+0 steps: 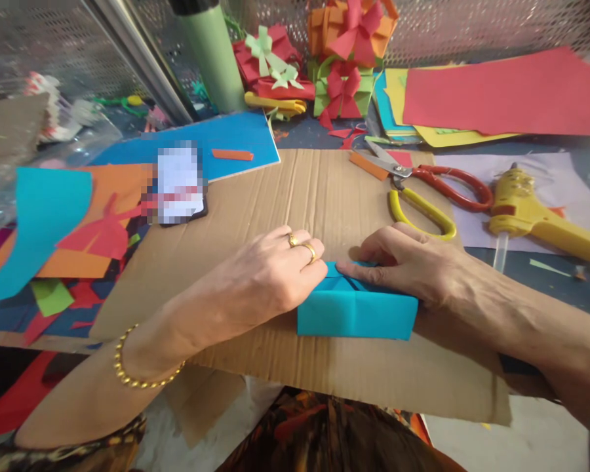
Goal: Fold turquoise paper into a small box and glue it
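A folded blue paper box [356,314] rests on the brown cardboard sheet [255,196], its flat front side facing me. My left hand [280,269], with two gold rings, has its fingers curled over the box's left end. From the right, my right hand [408,262] lies over the back and right part, its thumb pressing on the folded top. Both hands grip the blue paper. Scissors [403,174] with one red and one yellow handle lie just behind my right hand, blades open.
A yellow glue gun [521,210] lies at the right. Colored sheets [501,95] are stacked behind. Paper gift boxes with bows [344,85] and a green bottle [211,59] stand at the back. A phone [179,180] and paper scraps [98,233] are at left.
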